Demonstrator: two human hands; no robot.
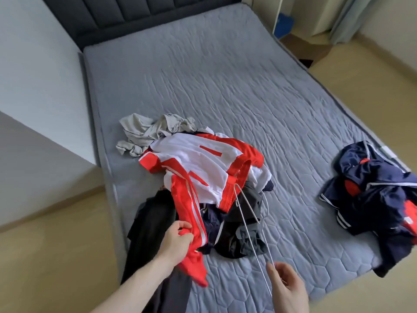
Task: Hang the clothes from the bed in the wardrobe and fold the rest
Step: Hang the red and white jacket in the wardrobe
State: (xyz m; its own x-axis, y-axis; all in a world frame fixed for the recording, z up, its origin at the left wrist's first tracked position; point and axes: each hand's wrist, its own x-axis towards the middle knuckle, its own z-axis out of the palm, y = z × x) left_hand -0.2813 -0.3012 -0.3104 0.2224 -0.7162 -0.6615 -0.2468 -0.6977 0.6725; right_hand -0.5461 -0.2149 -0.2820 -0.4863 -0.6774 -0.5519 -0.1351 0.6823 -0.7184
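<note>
A red and white jacket [198, 161] lies on top of a pile of clothes near the foot of the grey bed [225, 75]. My left hand [174, 240] grips its red sleeve with white stripes. A thin metal hanger [250, 222] reaches from the jacket's collar towards me. My right hand [286, 288] pinches its near end. Dark garments [237, 236] lie under the jacket, and a crumpled grey garment [146, 132] sits behind it.
A second heap of navy clothes with red and white trim [372, 195] lies at the bed's right edge. The dark padded headboard [140, 14] stands at the far end. Light wooden floor [372, 71] runs on both sides, with curtains [345, 16] at the top right.
</note>
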